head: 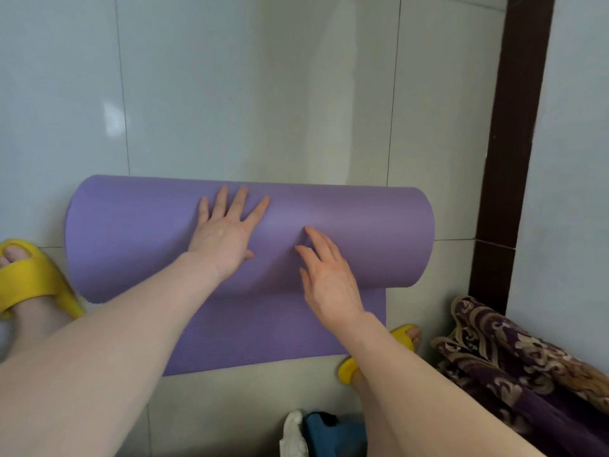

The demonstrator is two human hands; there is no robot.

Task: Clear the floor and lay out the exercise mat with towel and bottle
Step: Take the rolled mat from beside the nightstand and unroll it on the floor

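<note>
Left hand (pixel 224 235): lying flat, fingers spread, pressing on the purple mat roll (pixel 356 232). Right hand (pixel 329 278): open, fingertips touching the roll. Mat lying partly unrolled across the tiled floor (pixel 263 94), its free end sitting between two yellow slippers (pixel 29 278). Patterned fabric (pixel 514 351) resting at right.

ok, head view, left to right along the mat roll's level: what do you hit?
Yellow slipper → left hand flat on the purple mat → right hand, fingertips on the roll → dark door frame. The patterned fabric sits lower right, left out of the order.
</note>
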